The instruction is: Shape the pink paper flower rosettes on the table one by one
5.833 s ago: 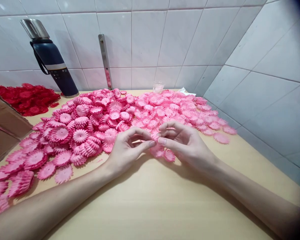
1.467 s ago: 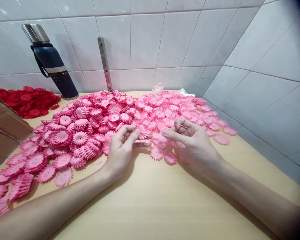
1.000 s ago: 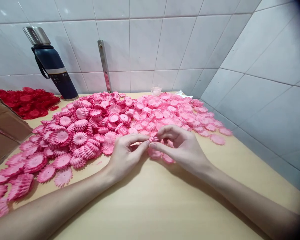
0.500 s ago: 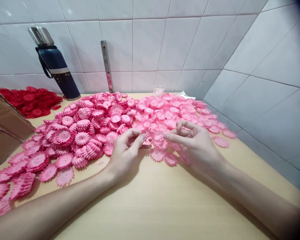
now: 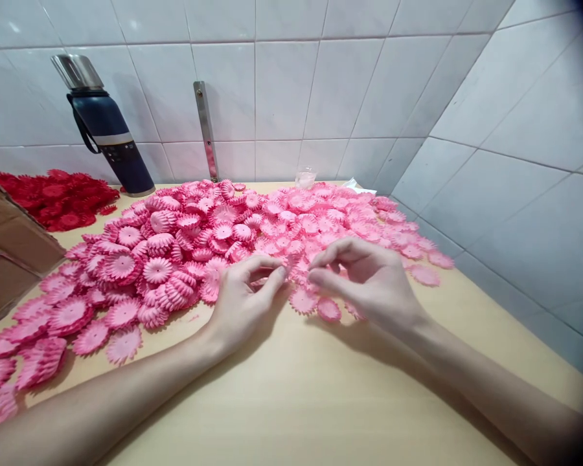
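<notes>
Both my hands are held just above the table, in front of a wide heap of pink frilled flower-shaped discs [image 5: 158,270]. With thumb and forefinger pinched together, my left hand [image 5: 247,294] is at the near middle of the heap. Whatever is in that pinch is too small or hidden to make out. A small gap to the right, my right hand [image 5: 369,285] has thumb and fingertips drawn together, facing the left fingertips. Nothing I can name shows between them. Below the right fingers, a loose pink disc [image 5: 329,310] lies on the table.
A dark blue bottle [image 5: 109,133] with a steel cap stands by the tiled wall, beside a pile of red discs [image 5: 58,200]. At the left edge is a cardboard box [image 5: 14,249]. A clear cup [image 5: 306,177] and a metal strip [image 5: 205,133] are at the back.
My right hand has moved slightly left, and its fingers have closed toward the thumb. The pink piece seen under my left fingertips no longer shows. The view has shifted slightly.
</notes>
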The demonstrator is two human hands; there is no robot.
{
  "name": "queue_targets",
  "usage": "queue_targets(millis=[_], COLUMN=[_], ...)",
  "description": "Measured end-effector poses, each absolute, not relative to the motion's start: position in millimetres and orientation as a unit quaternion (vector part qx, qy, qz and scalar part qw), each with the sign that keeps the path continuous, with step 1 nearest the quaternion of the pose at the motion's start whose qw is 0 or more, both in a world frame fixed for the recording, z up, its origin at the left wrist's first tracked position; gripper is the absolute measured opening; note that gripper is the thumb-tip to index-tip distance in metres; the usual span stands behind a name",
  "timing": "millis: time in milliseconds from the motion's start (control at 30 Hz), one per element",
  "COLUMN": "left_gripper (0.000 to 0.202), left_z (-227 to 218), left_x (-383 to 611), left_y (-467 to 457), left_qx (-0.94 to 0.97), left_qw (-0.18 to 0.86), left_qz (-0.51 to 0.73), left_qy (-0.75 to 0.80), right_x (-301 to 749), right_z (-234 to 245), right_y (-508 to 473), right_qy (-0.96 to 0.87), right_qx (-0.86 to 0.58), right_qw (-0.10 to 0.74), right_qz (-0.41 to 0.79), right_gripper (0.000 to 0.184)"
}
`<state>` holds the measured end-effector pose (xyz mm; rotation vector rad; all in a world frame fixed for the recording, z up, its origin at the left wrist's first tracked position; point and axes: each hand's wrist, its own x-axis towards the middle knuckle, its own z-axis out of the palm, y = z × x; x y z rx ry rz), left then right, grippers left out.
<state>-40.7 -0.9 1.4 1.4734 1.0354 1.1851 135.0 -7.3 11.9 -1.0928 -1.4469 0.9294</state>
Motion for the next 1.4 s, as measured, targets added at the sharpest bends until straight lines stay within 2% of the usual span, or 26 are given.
queue_targets(millis=[100,300,667,833,1067,1233,1400], left_gripper=[0.018,0.017,0.012,0.009,0.009,0.014,0.015], left_z=[0,-3,1,3,-1,-4,-5], left_x=[-42,-44,-45,-45,-46,-45,-44], left_y=[-2,-1,1,0,0,0,0], left_qx=[0.64,0.645,0.667,0.662,0.664,0.639,0.655], left_qw=[0.471,0.472,0.45,0.474,0.469,0.517,0.502], left_qz=[0.471,0.484,0.474,0.469,0.469,0.46,0.456], left_qy=[0.383,0.356,0.359,0.343,0.344,0.336,0.334], right_x=[126,129,134,133,131,135,134], right_z=[7,2,14,15,8,10,13], right_y=[-14,-7,-11,-11,-9,-9,-11], right_qy=[-0.578,-0.548,-0.544,-0.537,-0.563,-0.544,-0.541], right_qx=[-0.445,-0.459,-0.457,-0.447,-0.427,-0.457,-0.458], right_qw=[0.492,0.521,0.488,0.487,0.485,0.471,0.47], right_qz=[0.475,0.466,0.507,0.523,0.515,0.522,0.526], right_gripper=[0.031,0.034,0.049,0.056,0.039,0.043,0.048])
